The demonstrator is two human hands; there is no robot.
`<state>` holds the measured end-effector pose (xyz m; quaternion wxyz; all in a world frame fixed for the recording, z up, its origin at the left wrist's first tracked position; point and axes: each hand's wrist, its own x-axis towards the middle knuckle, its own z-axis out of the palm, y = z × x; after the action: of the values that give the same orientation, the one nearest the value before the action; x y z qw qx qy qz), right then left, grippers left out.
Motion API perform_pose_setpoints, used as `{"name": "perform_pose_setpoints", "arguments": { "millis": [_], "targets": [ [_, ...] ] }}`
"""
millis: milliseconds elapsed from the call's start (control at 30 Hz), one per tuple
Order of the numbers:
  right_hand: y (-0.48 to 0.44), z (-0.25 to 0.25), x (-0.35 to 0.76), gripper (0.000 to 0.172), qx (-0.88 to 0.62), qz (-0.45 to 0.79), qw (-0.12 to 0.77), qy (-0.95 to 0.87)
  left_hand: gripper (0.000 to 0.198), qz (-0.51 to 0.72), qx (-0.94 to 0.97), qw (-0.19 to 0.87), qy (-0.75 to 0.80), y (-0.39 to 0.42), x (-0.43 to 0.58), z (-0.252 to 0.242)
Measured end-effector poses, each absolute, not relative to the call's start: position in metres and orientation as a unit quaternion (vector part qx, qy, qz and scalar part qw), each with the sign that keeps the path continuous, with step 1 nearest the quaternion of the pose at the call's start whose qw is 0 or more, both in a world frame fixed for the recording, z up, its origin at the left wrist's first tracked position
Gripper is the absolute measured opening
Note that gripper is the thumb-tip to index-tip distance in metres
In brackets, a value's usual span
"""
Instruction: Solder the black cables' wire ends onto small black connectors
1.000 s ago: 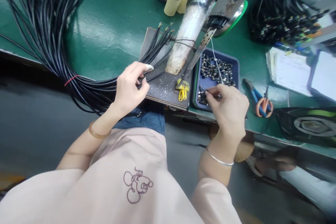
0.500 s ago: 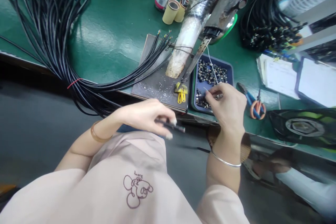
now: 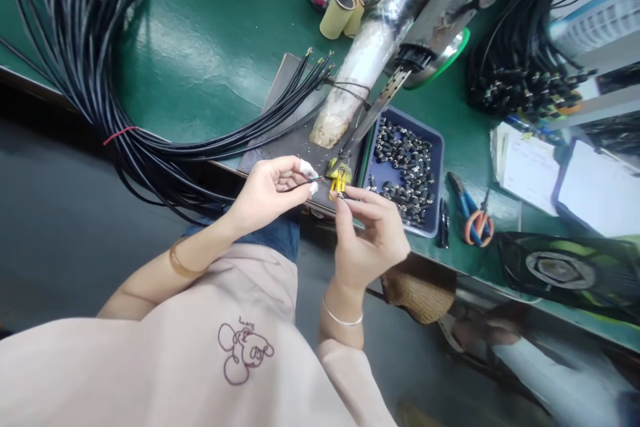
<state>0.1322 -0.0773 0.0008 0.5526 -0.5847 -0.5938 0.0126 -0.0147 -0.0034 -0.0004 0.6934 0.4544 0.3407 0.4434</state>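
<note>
My left hand pinches the end of a thin black cable, with small coloured wires showing past the white-covered fingertips. Close on its right, my right hand has thumb and forefinger together at the lower end of a yellow clip-like piece; anything tiny in that pinch is too small to name. Just above the clip, the tip of a soldering iron slants down to a yellow sponge-like pad. A blue tray of small black connectors stands right of the hands.
A large tied cable bundle lies left, its ends reaching a dark board. A foil-wrapped duct hangs over the board. Pliers, scissors and papers lie right. A person's arm is at lower right.
My right hand has moved left from the tray to the yellow clip. My left hand has risen to the board's edge, now with a cable end showing. The thin white strand over the tray no longer shows.
</note>
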Motion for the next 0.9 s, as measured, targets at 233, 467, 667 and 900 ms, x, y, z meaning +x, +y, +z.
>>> {"name": "perform_pose_setpoints", "arguments": {
  "millis": [233, 467, 667, 900],
  "targets": [
    [-0.069, -0.011, 0.131, 0.007, -0.569, 0.018, 0.577, -0.585, 0.018, 0.426, 0.492, 0.676, 0.346, -0.009, -0.012, 0.001],
    [-0.07, -0.009, 0.131, 0.004, -0.572, 0.07, 0.585, -0.571, 0.012, 0.414, 0.555, 0.625, 0.361, -0.011, -0.013, -0.003],
    [-0.071, -0.007, 0.127, 0.004, -0.581, 0.092, 0.597, -0.546, 0.011, 0.426, 0.599, 0.562, 0.381, -0.014, -0.012, -0.005],
    [-0.071, -0.006, 0.127, 0.006, -0.584, 0.097, 0.608, -0.529, 0.014, 0.426, 0.679, 0.467, 0.373, -0.015, -0.014, -0.004]
  ]
}}
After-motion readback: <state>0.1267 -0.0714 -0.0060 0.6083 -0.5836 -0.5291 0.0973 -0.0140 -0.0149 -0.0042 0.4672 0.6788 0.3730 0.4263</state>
